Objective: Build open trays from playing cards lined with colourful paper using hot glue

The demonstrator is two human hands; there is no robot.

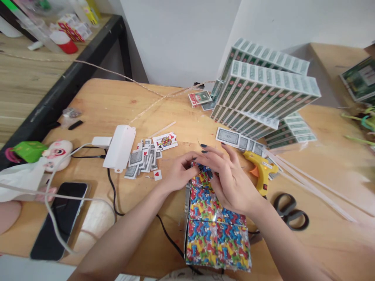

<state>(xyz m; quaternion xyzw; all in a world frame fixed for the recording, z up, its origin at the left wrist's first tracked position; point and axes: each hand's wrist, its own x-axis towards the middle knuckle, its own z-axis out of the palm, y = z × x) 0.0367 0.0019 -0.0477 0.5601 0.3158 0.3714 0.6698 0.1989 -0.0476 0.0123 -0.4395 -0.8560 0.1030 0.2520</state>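
A block made of joined playing cards with bright multicoloured backs (215,228) lies on the wooden table (117,105) in front of me. My left hand (178,171) pinches its far upper edge, fingers curled closed on it. My right hand (231,177) lies over the top of the same block, fingers with dark nails stretched toward the left hand and pressing the cards. A yellow glue gun (261,170) rests just right of my right hand.
Cut card pieces (143,158) and a white power strip (120,147) lie to the left, a phone (60,218) near the front left edge. Stacked card packs (263,97) stand at the back right. Black scissors (290,212) and glue sticks (310,179) lie right.
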